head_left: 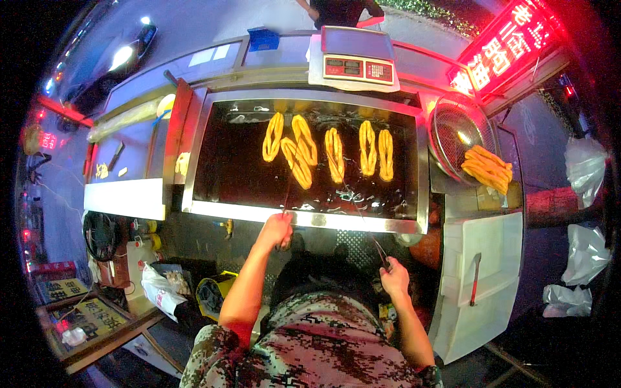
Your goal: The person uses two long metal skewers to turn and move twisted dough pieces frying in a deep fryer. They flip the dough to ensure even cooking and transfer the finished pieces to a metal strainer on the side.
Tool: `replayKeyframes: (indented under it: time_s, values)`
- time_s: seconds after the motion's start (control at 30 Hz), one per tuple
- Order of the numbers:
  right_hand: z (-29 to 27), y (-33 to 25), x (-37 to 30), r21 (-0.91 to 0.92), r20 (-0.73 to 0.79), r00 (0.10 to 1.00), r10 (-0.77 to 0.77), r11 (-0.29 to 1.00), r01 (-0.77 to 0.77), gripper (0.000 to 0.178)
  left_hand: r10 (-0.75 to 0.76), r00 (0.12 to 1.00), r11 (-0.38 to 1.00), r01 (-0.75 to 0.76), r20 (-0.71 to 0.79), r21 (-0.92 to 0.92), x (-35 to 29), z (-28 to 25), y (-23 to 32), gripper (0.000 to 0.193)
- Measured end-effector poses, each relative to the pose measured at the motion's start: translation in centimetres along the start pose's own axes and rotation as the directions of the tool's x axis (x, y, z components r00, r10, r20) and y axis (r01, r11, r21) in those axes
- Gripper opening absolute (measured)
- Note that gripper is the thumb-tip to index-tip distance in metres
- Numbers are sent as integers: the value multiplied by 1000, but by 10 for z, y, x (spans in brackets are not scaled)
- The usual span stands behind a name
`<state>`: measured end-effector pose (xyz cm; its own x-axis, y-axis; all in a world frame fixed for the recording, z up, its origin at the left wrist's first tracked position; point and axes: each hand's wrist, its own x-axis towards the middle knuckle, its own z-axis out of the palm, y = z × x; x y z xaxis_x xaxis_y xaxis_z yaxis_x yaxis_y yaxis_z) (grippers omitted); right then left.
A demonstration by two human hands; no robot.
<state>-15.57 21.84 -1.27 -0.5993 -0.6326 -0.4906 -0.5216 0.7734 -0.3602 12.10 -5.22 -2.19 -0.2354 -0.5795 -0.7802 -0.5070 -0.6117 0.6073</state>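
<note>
Several golden fried dough sticks (334,155) float in dark oil inside a wide rectangular metal fryer (304,221). My left hand (278,229) is at the fryer's near rim, closed round a thin dark stick (286,194) whose far end reaches toward the dough sticks left of centre. Lower and to the right, my right hand (394,277) is closed on another long thin stick (375,240). It slants up and left over the rim to the oil near the middle dough stick. Whether either tip touches the dough, I cannot tell.
Right of the fryer, a round wire basket (462,132) stands beside piled fried dough (488,169). A scale (358,58) sits beyond the fryer, where a person (346,11) stands. On the left is a worktop with a knife (116,155). A red-handled tool (475,279) lies on white bins (453,271).
</note>
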Motion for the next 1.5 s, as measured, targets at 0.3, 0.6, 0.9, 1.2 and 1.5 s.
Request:
replayKeyframes:
  time_s: [0.3, 0.6, 0.9, 1.2, 1.5]
  values:
    - [9, -19, 25, -24, -55, 994, -94, 995, 92, 44, 71, 931, 872, 117, 359, -476, -27, -31, -13, 36]
    - [13, -41, 16, -98, 12, 999, -52, 994, 53, 44, 142, 980, 906, -70, -142, 417, -61, -48, -74, 26]
    - [3, -33, -1, -57, 17, 992, -128, 990, 129, 44, 11, 947, 858, 156, 320, -490, -68, -63, -57, 38]
    - [25, -58, 6, -69, 34, 984, -177, 981, 179, 43, -33, 998, 999, 31, -57, -31, -58, -98, -48, 33]
    - [26, -69, -2, -61, 39, 995, -93, 994, 95, 44, 333, 908, 709, -64, -254, 702, 6, -112, -36, 37]
